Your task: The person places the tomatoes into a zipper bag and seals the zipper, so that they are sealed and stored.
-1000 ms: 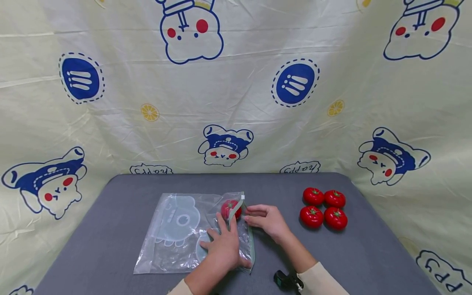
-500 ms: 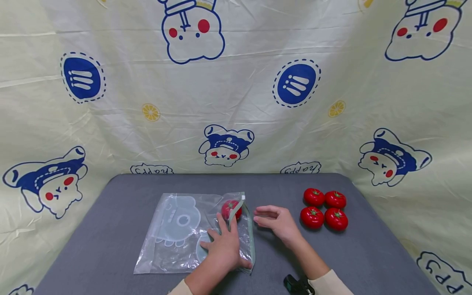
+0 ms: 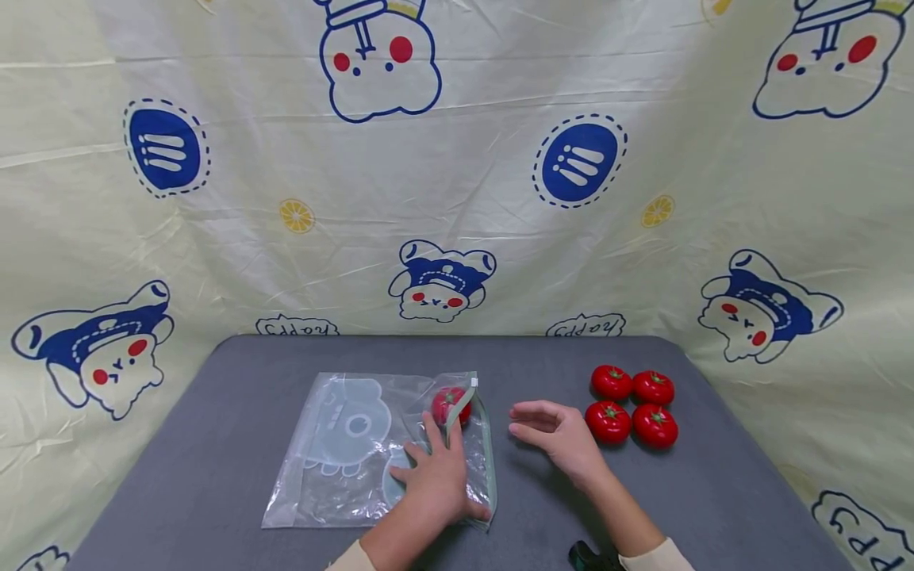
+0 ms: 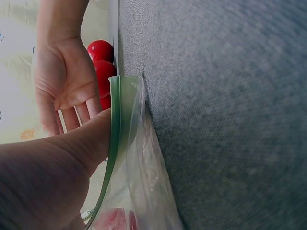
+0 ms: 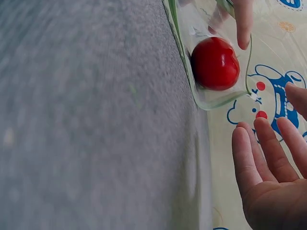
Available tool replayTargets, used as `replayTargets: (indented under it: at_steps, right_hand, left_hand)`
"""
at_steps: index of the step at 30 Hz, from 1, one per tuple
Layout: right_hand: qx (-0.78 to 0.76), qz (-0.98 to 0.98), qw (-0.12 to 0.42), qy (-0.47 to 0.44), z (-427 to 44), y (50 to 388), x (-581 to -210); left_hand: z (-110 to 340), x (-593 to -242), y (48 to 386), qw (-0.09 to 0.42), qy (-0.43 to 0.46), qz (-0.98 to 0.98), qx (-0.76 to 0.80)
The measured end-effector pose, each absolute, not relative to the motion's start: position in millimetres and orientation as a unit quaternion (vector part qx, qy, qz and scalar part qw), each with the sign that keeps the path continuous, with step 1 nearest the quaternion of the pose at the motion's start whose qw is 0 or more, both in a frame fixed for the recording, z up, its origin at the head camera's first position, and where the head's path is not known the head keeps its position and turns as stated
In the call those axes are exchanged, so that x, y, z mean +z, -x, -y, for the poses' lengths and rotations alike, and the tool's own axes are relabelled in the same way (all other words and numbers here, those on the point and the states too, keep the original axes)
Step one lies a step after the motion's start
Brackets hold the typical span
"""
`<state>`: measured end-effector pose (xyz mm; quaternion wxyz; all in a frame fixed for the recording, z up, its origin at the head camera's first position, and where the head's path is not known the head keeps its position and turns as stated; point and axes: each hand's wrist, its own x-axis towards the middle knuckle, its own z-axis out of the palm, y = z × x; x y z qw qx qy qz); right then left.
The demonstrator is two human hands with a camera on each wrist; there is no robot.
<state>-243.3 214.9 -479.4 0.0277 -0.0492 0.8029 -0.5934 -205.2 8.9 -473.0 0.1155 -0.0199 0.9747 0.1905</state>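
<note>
Handling a red tomato inside a clear bag, near the bag's two o'clock corner in the head view. Resting the left hand, with fingers spread, at that tomato's six o'clock; holding the right hand well apart past three, with thumb and fingers parted on nothing. Best to hold the green rim gaping under light, steady pressure, without nudging the four loose tomatoes at three, likely to roll.

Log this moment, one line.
left hand: spread, touching open bag | right hand: empty, between bag and four tomatoes | one tomato: inside bag | four tomatoes: on table
</note>
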Motion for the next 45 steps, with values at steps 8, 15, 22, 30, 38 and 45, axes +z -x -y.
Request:
replayTargets:
  at_steps: [8, 15, 22, 30, 38, 45]
  right_hand:
    - [-0.588, -0.807, 0.004, 0.048, -226.4, 236.2, -477.9]
    - [-0.587, -0.808, -0.005, 0.047, -237.5, 225.7, -475.7]
    - [-0.578, -0.812, -0.059, 0.066, -254.6, 217.7, -475.4]
    - [-0.574, -0.808, -0.110, 0.077, -271.0, 208.7, -473.0]
    - [-0.563, -0.814, -0.135, 0.053, -285.7, 201.7, -468.3]
    - [-0.558, -0.813, -0.164, 0.027, -300.3, 197.9, -466.9]
  left_hand:
    - [-8.2, -471.8, 203.2, 0.108, 0.018, -0.975, 0.195]
    - [-7.2, -470.8, 203.4, 0.109, 0.019, -0.973, 0.200]
    - [-6.7, -472.5, 203.0, 0.099, 0.016, -0.975, 0.197]
    - [-7.3, -472.8, 203.1, 0.109, 0.015, -0.975, 0.195]
    - [-7.9, -472.4, 203.4, 0.108, 0.016, -0.975, 0.192]
    - [-8.0, -472.4, 203.0, 0.096, 0.016, -0.977, 0.191]
